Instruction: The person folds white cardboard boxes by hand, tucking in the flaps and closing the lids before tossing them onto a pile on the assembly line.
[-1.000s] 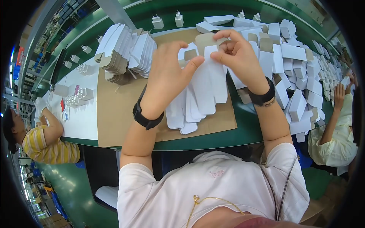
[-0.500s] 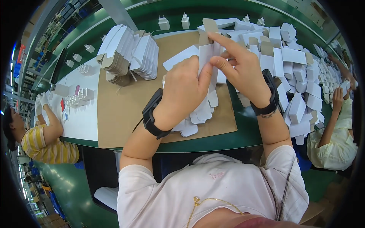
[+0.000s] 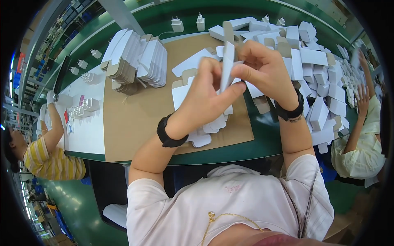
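Note:
A small white cardboard box [image 3: 228, 57], narrow edge toward me and a grey-brown end flap standing up, is held between my two hands above the table. My left hand [image 3: 205, 96] grips its left side, fingers bent behind it and thumb stretched across below. On the other side my right hand [image 3: 266, 69] closes on it with curled fingers and thumb against the panel. Under my hands lie several loose flat white box blanks [image 3: 202, 140], partly hidden by my left arm. They rest on a brown cardboard sheet [image 3: 139, 123].
Left of my hands stand stacks of flat box blanks [image 3: 152, 63]. A large heap of folded white boxes [image 3: 316, 74] covers the right side. White plug chargers [image 3: 177, 25] stand along the back. Co-workers sit at the left [image 3: 49, 151] and right [image 3: 361, 139].
The box has turned so its narrow edge faces me. My left thumb has moved down and across, and my right fingers, stretched toward the flap before, are now curled.

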The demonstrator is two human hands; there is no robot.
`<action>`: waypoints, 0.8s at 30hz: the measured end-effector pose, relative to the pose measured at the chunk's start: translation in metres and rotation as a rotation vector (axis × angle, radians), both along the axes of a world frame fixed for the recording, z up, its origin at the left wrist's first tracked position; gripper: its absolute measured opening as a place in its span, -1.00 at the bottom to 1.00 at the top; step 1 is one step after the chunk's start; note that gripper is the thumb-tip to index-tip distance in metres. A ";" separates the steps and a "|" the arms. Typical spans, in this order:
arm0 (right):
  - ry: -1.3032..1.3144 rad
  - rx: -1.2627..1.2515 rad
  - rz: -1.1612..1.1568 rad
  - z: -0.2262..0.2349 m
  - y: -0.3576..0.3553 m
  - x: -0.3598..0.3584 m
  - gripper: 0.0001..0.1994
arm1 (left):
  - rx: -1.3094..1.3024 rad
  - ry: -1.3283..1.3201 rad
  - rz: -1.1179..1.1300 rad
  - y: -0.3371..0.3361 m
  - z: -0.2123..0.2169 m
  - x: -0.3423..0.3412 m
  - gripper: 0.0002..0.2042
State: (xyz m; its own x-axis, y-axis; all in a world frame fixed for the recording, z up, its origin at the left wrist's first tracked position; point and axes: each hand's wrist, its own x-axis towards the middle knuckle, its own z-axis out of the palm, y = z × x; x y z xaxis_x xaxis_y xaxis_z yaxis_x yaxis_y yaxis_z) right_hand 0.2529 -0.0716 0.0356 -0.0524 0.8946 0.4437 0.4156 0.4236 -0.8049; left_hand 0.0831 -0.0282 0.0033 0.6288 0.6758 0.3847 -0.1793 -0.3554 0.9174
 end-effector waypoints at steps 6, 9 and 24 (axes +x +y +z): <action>0.071 0.315 -0.039 -0.018 0.008 -0.010 -0.75 | 0.937 0.327 0.460 0.011 -0.015 -0.011 -0.36; 0.168 0.218 0.091 -0.004 -0.002 -0.024 -0.77 | 0.237 -0.025 0.134 -0.011 0.005 -0.016 -0.36; 0.168 0.196 -0.009 0.010 -0.017 -0.016 -0.52 | 0.273 -0.088 0.272 0.005 0.027 -0.018 -0.37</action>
